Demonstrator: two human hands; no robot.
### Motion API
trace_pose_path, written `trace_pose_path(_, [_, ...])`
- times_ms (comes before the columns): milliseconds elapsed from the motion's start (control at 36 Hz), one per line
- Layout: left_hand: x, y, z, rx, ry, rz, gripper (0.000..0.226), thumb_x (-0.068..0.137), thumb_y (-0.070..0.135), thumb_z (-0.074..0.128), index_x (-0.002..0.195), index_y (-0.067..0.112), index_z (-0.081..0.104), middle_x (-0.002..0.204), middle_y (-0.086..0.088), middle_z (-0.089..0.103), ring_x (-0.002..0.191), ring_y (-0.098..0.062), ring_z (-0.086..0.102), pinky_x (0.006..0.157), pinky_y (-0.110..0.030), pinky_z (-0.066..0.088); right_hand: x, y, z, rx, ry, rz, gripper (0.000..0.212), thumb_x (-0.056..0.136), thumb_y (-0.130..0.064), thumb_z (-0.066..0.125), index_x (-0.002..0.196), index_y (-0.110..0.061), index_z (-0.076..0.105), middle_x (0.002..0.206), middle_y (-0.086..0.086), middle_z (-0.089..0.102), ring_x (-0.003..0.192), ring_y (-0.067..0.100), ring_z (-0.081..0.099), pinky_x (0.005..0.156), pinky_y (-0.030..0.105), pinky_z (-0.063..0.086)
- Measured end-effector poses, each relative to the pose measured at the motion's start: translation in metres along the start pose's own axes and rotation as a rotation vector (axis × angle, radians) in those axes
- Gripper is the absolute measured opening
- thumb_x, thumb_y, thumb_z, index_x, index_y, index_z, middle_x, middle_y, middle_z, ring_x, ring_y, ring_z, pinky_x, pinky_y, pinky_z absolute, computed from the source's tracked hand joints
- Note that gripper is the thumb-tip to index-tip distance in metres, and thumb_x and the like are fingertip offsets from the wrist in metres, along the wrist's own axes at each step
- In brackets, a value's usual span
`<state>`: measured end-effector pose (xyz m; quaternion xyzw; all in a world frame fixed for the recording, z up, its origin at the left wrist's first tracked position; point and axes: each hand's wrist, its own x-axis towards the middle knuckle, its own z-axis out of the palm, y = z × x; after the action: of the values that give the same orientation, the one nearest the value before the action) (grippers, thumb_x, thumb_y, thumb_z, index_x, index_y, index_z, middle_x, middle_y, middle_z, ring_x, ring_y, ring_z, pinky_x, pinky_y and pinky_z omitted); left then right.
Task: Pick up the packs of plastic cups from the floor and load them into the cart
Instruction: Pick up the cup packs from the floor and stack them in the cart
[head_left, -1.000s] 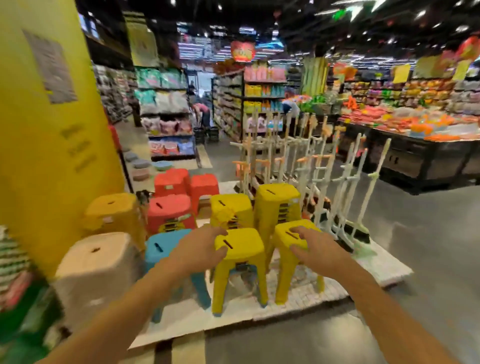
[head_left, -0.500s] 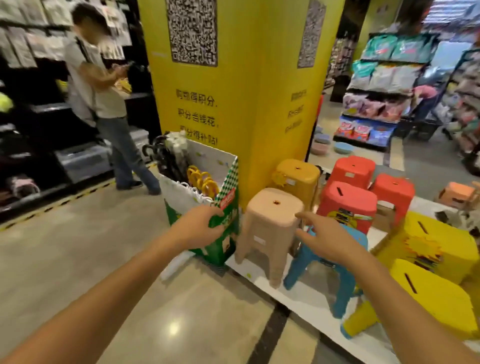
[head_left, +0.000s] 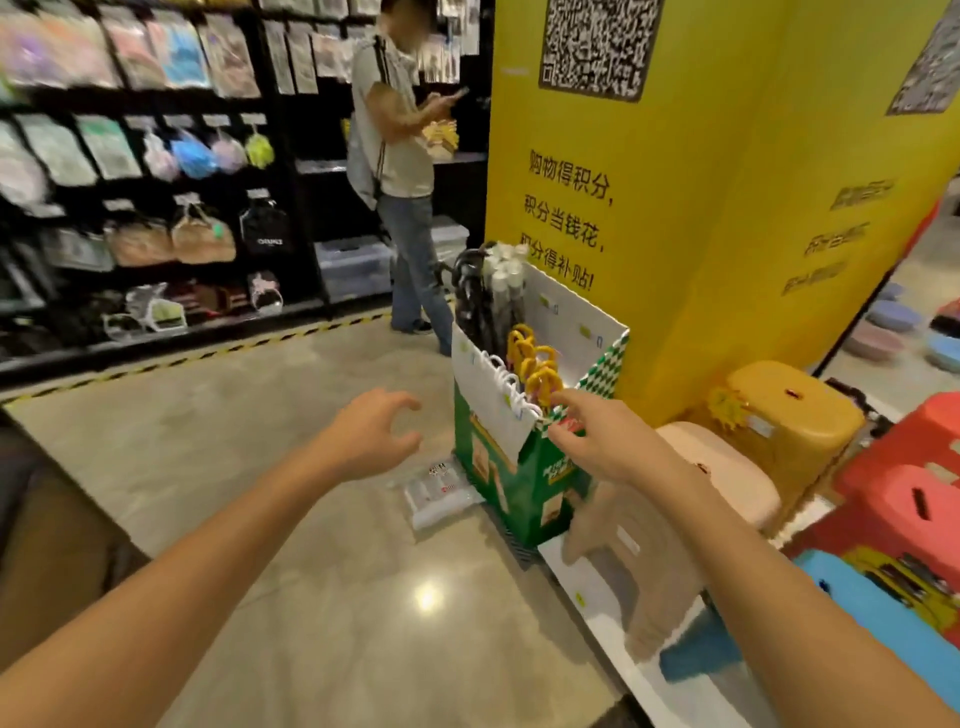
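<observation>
A clear pack of white plastic cups (head_left: 441, 493) lies flat on the polished floor against the left side of a green and white cardboard display box (head_left: 524, 467). My left hand (head_left: 371, 434) hovers just above and left of the pack, fingers curled apart, holding nothing. My right hand (head_left: 602, 441) is stretched out in front of the box's near corner, fingers spread and empty. No cart can be made out for certain; a dark shape at the far left edge is unclear.
The box holds umbrellas (head_left: 535, 364) and stands against a yellow pillar (head_left: 701, 208). Plastic stools (head_left: 789, 421) crowd a white platform on the right. A person (head_left: 400, 171) stands by black shelving (head_left: 156, 182) behind a striped floor line. Open floor lies ahead left.
My view has swung left from the stool display to the pillar and the umbrella box. The pack of cups has come into sight, and both hands have reached out toward it.
</observation>
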<state>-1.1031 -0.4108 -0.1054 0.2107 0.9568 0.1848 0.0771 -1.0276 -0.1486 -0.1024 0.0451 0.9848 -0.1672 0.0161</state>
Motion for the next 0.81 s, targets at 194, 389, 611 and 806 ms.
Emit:
trace_pose_path(194, [0.052, -0.040, -0.007, -0.019, 0.023, -0.105, 0.049, 0.094, 0.031, 0.058, 0.140, 0.018, 0.049, 0.144, -0.004, 0.048, 0.132, -0.020, 0.044, 0.107, -0.030, 0.035, 0.101, -0.007, 0.013, -0.033, -0.071, -0.100, 0.053, 0.102, -0.040, 0.052, 0.152, -0.027, 0.044, 0.143, 0.001, 0.060, 0.121, 0.021, 0.061, 0.097, 0.036, 0.053])
trace_pose_path(389, [0.149, -0.098, -0.007, -0.058, 0.088, -0.139, 0.048, 0.091, 0.035, 0.059, 0.137, 0.024, 0.052, 0.137, -0.004, 0.053, 0.120, -0.021, 0.052, 0.100, -0.032, 0.041, 0.222, -0.024, 0.032, -0.075, -0.096, -0.156, 0.054, 0.103, -0.038, 0.052, 0.154, -0.024, 0.042, 0.144, 0.004, 0.059, 0.124, 0.023, 0.059, 0.098, 0.040, 0.051])
trace_pose_path(611, [0.261, -0.158, 0.003, -0.125, 0.041, -0.149, 0.048, 0.093, 0.029, 0.058, 0.138, 0.017, 0.051, 0.137, -0.008, 0.052, 0.127, -0.023, 0.049, 0.103, -0.030, 0.037, 0.342, -0.036, 0.078, -0.058, -0.171, -0.123, 0.051, 0.101, -0.041, 0.052, 0.150, -0.027, 0.044, 0.146, 0.005, 0.055, 0.128, 0.026, 0.057, 0.102, 0.048, 0.052])
trace_pose_path(806, [0.349, -0.200, 0.020, -0.155, -0.022, -0.194, 0.049, 0.094, 0.031, 0.055, 0.141, 0.022, 0.047, 0.140, -0.006, 0.049, 0.124, -0.023, 0.050, 0.099, -0.033, 0.039, 0.442, -0.029, 0.115, -0.057, -0.279, -0.124, 0.053, 0.102, -0.038, 0.052, 0.152, -0.022, 0.043, 0.146, 0.007, 0.057, 0.132, 0.026, 0.055, 0.108, 0.046, 0.048])
